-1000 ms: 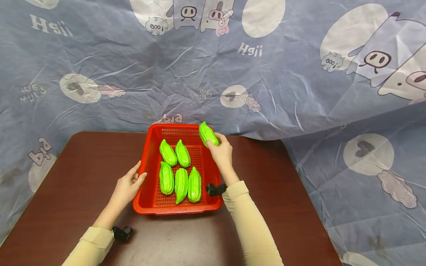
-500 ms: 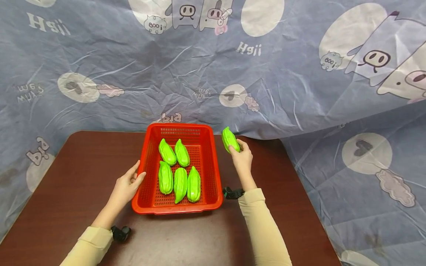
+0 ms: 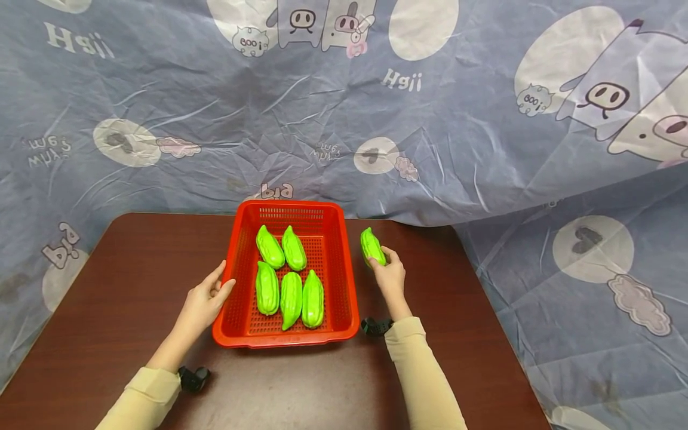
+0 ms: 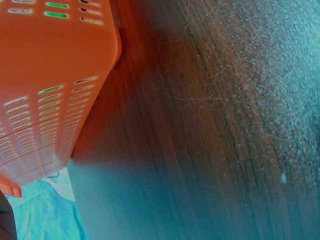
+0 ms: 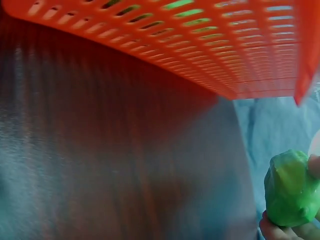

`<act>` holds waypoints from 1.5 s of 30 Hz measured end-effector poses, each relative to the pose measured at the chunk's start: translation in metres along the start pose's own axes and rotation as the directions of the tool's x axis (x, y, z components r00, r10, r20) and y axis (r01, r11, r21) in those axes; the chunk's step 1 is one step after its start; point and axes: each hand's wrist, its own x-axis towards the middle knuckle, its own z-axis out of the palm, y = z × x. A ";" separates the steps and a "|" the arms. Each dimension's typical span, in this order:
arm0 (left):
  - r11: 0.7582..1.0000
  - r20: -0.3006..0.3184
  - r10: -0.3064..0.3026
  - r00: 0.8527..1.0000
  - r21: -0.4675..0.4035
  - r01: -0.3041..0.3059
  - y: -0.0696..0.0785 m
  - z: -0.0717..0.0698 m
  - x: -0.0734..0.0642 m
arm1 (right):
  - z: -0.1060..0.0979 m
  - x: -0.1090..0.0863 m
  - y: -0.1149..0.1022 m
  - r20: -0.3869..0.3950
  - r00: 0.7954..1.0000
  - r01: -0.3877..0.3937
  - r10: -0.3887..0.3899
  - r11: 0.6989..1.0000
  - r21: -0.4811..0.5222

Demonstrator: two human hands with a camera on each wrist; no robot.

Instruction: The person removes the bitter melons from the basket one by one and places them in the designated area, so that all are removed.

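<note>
My right hand (image 3: 390, 278) grips a bright green, ridged bitter gourd (image 3: 372, 247) just outside the right wall of the red basket. In the right wrist view the gourd (image 5: 291, 190) shows end-on, with fingertips (image 5: 274, 229) under it. On the other side, my left hand (image 3: 206, 298) holds the left rim of the red plastic basket (image 3: 349, 286), thumb over the edge. Inside the basket lie several more bitter gourds (image 3: 291, 298), two at the back and the others in a front row. Only a dark sliver of the left hand enters the left wrist view.
The basket stands on a dark brown wooden table (image 3: 446, 334), whose back edge runs close behind it. A grey-blue cartoon-printed sheet (image 3: 457, 149) hangs behind the table and down its right side. Slotted basket walls (image 4: 45, 110) face the left wrist camera.
My right hand has carried the gourd from over the basket's back right corner out past the right rim, then lower toward the table. The left hand has stayed at the rim.
</note>
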 end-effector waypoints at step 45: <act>0.999 -0.011 0.025 1.000 -0.042 -0.026 -0.005 0.000 0.001 | 0.026 -0.009 0.025 0.090 0.995 0.034 -0.033 0.999 -0.003</act>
